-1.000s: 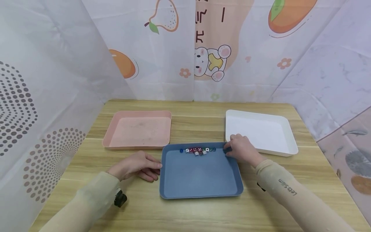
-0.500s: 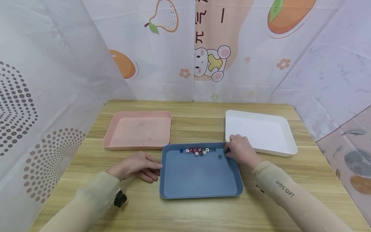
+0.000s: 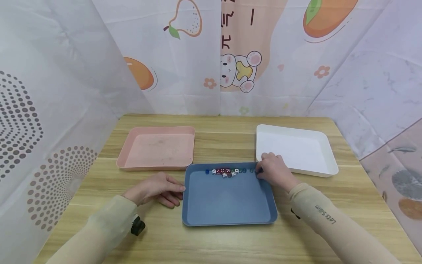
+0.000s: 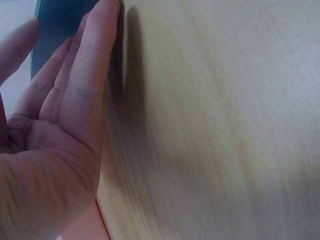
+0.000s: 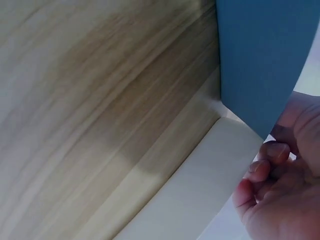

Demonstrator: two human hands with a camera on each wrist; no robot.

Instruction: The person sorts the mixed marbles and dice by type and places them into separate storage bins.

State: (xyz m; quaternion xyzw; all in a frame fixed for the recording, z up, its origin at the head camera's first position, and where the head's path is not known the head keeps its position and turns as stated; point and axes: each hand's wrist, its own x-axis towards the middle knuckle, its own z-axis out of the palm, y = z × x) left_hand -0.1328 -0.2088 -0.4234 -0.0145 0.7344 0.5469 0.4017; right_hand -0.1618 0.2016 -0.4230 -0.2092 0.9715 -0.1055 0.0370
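Note:
A blue tray (image 3: 230, 201) lies mid-table. Along its far wall sits a row of small white and red dice (image 3: 225, 175), with a dark blue bead (image 3: 207, 171) at the left end and a greenish bead (image 3: 251, 170) toward the right. My right hand (image 3: 273, 169) reaches over the far right corner, fingertips inside the tray; its outer fingers are curled in the right wrist view. Whatever lies under those fingertips is hidden. Beside the tray's left wall is my left hand (image 3: 159, 189), its thumb touching the rim and its fingers (image 4: 82, 75) fairly straight.
A pink tray (image 3: 156, 167) stands at the back left. The white tray (image 3: 296, 146) is at the back right, close to the blue tray's corner and under my right hand. A patterned curtain (image 3: 184, 73) hangs behind the wooden table (image 3: 224, 139).
A greenish bead, absent one second ago, appeared near my right fingertips half a second ago. It now sits farther back by the far wall. My hands have hardly moved.

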